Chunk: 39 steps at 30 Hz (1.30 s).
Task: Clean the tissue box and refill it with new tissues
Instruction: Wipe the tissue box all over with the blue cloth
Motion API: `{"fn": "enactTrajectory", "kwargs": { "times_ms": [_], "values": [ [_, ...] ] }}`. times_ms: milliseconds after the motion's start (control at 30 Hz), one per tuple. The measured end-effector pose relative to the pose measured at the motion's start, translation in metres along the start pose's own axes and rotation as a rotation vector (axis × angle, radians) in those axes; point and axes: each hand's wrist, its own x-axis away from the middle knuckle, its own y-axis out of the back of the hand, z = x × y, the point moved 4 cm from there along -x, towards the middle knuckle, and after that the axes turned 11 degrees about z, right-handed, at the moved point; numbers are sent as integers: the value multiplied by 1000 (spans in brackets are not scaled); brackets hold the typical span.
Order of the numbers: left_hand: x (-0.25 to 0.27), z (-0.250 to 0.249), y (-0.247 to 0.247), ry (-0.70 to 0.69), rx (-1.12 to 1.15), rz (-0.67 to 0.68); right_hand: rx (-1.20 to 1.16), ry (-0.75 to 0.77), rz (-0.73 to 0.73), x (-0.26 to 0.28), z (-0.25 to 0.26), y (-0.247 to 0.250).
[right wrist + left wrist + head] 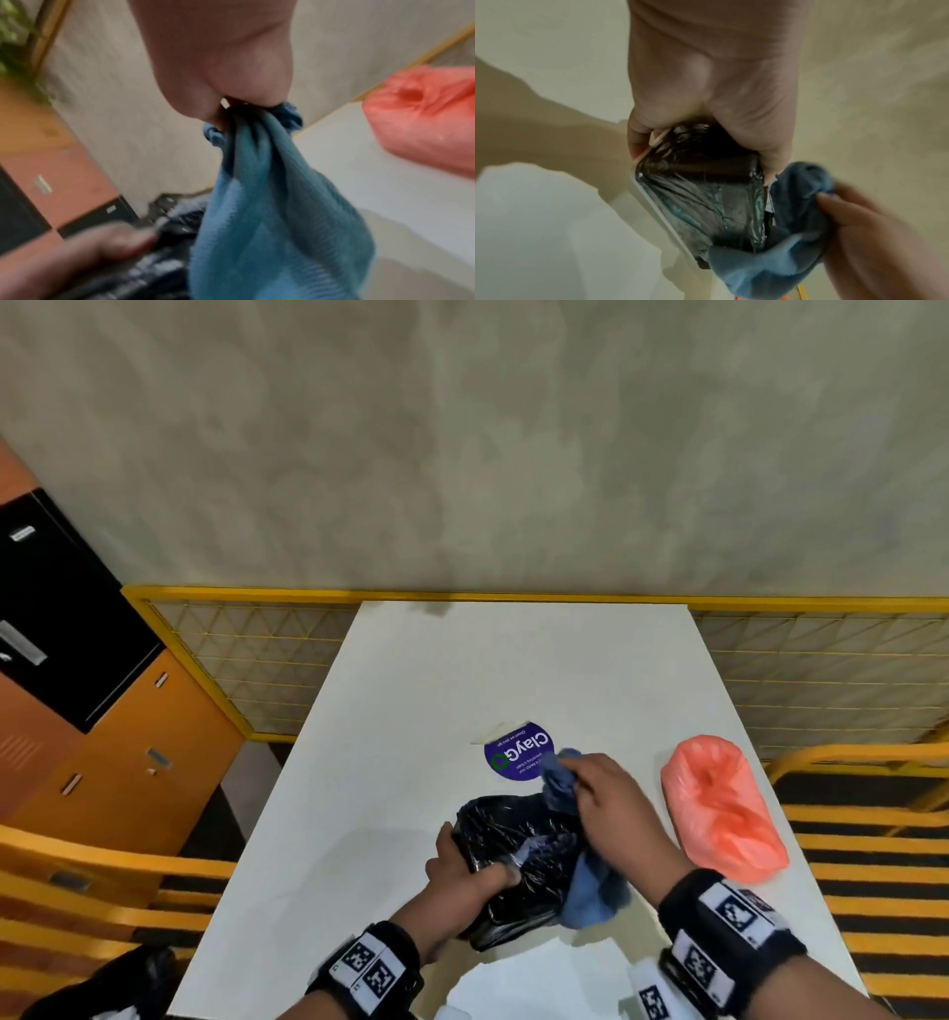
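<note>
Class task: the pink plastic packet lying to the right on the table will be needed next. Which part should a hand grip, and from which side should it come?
Probably across the middle of the pink packet, from above with the right hand. It lies flat and long; its narrow width suits a hand and its soft wrap gives.

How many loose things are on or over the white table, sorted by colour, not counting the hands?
Black: 1, the plastic-wrapped tissue box, gripped by the left hand
Blue: 1, the cloth, bunched in the right hand
Pink-orange: 1, the plastic bag
Total: 3

Blue cloth (590,891) hides box's right side
</note>
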Motion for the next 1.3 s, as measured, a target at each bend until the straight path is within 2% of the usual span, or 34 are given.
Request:
{"fn": "enactTrajectory", "kwargs": {
  "times_ms": [100,167,200,233,267,300,333,367,400,467,533,600,667,733,800,967,1067,1133,1233,1300],
  "values": [
    [1,-6,-10,8,-48,40,190,-86,129,10,4,-25],
    [5,-10,-12,90,-49,62,197,2,177,12,22,-54],
    [6,-7,-15,81,-32,-10,171,67,197,10,38,-65],
    [4,15,-2,-85,152,-5,141,138,236,6,54,-76],
    [1,15,-1,24,62,18,112,208,283,5,70,-81],
    [1,12,0,172,-153,41,57,266,328,3,80,-83],
    [0,7,-2,179,-155,-7,-5,275,352,2,86,-80],
    [1,7,-3,44,-48,-21,-68,257,334,0,85,-73],
    [-1,-2,-6,35,-124,-84,-115,216,277,-1,77,-61],
    [2,-13,-2,36,-143,36,-119,134,87,-2,48,-30],
    [0,-15,-3,14,-94,20,-62,-1,-29,4,9,1],
    [0,-13,-4,9,-61,40,32,-137,-11,12,-19,7],
    [-4,-9,-3,-11,-61,40,114,-175,25,22,-23,-11],
    [-5,-8,-4,11,-55,40,169,-155,27,30,-17,-37],
    [-3,-9,-3,27,-50,36,188,-61,7,31,-8,-53],
    [-5,-11,1,19,-107,25,58,221,115,36,20,-66],
    [-2,-14,1,13,-93,43,11,311,156,50,17,-65],
    [0,-14,1,9,-85,44,88,325,114,65,0,-58],
    [0,-12,2,12,-81,47,187,246,49,81,-33,-46],
    [0,-11,3,18,-70,58,112,141,-22,80,-54,-39]
  ]
}}
